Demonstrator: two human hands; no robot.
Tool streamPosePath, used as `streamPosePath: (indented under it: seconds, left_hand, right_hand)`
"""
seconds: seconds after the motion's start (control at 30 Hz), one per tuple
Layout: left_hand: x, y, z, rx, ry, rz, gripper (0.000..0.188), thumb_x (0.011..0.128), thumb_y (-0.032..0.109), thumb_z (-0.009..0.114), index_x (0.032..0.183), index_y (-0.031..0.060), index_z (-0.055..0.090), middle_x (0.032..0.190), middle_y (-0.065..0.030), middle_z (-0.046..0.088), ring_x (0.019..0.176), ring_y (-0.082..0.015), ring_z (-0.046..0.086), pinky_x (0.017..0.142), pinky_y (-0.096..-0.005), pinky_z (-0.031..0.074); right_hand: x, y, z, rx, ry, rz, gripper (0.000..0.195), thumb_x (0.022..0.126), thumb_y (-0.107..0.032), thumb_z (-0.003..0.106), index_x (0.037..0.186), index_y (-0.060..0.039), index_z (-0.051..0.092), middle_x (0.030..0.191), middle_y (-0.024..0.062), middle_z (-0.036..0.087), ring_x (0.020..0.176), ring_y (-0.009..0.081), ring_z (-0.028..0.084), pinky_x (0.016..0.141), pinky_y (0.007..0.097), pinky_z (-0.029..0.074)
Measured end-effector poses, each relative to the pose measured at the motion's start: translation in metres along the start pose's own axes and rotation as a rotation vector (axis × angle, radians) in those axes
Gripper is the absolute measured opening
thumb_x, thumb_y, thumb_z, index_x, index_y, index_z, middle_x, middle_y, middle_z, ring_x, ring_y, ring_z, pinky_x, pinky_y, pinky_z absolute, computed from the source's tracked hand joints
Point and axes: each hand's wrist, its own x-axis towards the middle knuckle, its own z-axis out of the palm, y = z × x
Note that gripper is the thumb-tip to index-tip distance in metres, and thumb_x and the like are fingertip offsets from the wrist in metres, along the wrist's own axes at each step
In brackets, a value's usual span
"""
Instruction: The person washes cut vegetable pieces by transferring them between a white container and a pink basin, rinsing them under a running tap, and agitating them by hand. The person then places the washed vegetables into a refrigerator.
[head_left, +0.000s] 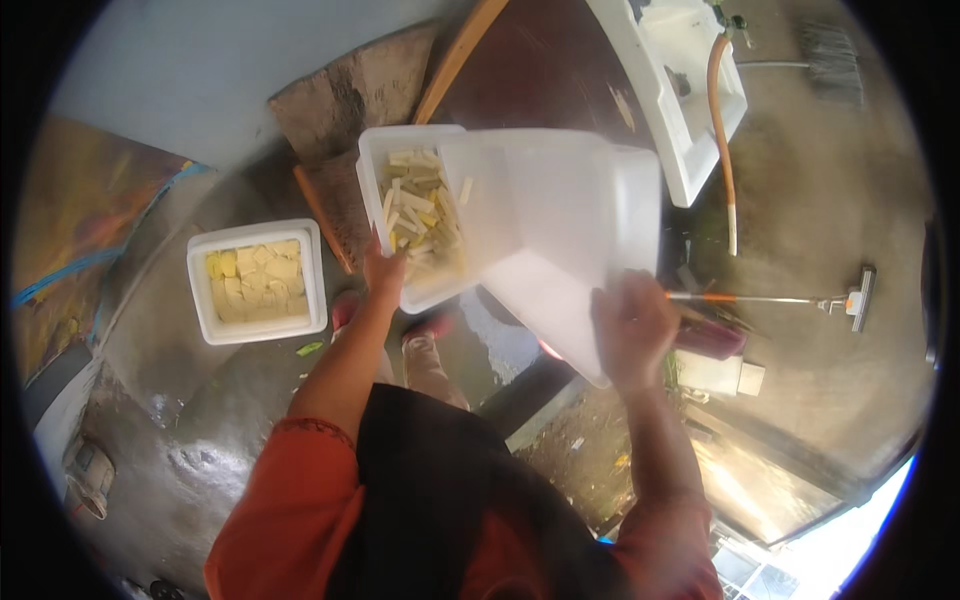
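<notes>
Pale yellow strips, like cut vegetable sticks (420, 206), lie in a white plastic tub (414, 301) in front of me. My left hand (385, 271) grips the near left wall of this tub. On the right, my right hand (636, 330), blurred, is closed on the edge of a translucent white plastic lid or sheet (555, 225), which overlaps the tub's right part. Whatever lies beneath the sheet is mostly hidden. Another white tub (319, 300) stands on the floor to the left, holding flat pale yellow pieces (262, 277) in liquid.
A white sink (675, 135) with an orange hose (720, 127) is at the upper right. A floor squeegee (859, 300) lies farther right, past a purple container (709, 339). Wooden boards (360, 82) lean at the upper left. The concrete floor (202, 420) looks wet.
</notes>
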Motion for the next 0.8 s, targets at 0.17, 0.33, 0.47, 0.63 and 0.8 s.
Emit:
streamPosePath:
  seconds: [0.17,0.33,0.47,0.63,0.8]
  left_hand:
    - [0.002,0.021,-0.018,-0.059,0.041,-0.02,0.055,0.068,-0.001,0.051,0.123,0.0018,0.053,0.102,-0.0122,0.062,0.09,-0.0214,0.06,0.08,-0.031,0.046]
    - [-0.006,0.041,-0.08,-0.202,-0.087,-0.074,0.053,0.067,0.0,0.053,0.12,0.0012,0.054,0.097,-0.0093,0.062,0.087,-0.0159,0.058,0.075,-0.0291,0.047]
    - [-0.02,0.032,-0.19,-0.413,-0.094,-0.107,0.056,0.066,-0.001,0.05,0.122,-0.0004,0.051,0.098,-0.0093,0.062,0.086,-0.0199,0.06,0.073,-0.0336,0.051]
    - [-0.035,0.049,-0.269,-0.326,0.193,-0.304,0.066,0.065,-0.004,0.046,0.131,0.0019,0.044,0.111,-0.0119,0.058,0.097,-0.0263,0.059,0.078,-0.0397,0.053]
    - [-0.068,0.074,-0.292,-0.425,0.248,-0.171,0.083,0.065,-0.003,0.042,0.145,0.0123,0.03,0.125,-0.0143,0.049,0.108,-0.0297,0.054,0.081,-0.0434,0.052]
  right_hand:
    - [-0.003,0.037,0.0,-0.237,0.141,0.083,0.019,0.07,0.003,0.07,0.082,-0.0042,0.057,0.075,0.0012,0.057,0.067,0.0102,0.054,0.06,0.0258,0.045]
    - [-0.022,0.075,-0.035,0.121,0.411,0.626,0.031,0.073,0.005,0.067,0.102,0.0005,0.058,0.096,0.0077,0.062,0.085,0.0164,0.06,0.078,0.0292,0.05]
    - [-0.051,0.104,-0.005,0.449,0.444,0.804,0.049,0.068,0.006,0.063,0.117,0.0042,0.053,0.105,0.0122,0.061,0.094,0.023,0.061,0.085,0.0335,0.05]
    - [-0.076,0.144,0.152,0.784,0.318,1.176,0.057,0.073,0.005,0.061,0.127,0.0026,0.043,0.096,0.0073,0.055,0.077,0.018,0.053,0.06,0.0298,0.047]
    - [-0.084,0.141,0.334,1.132,0.186,1.203,0.054,0.074,-0.004,0.057,0.127,-0.0021,0.046,0.108,0.011,0.054,0.097,0.022,0.052,0.082,0.0352,0.044]
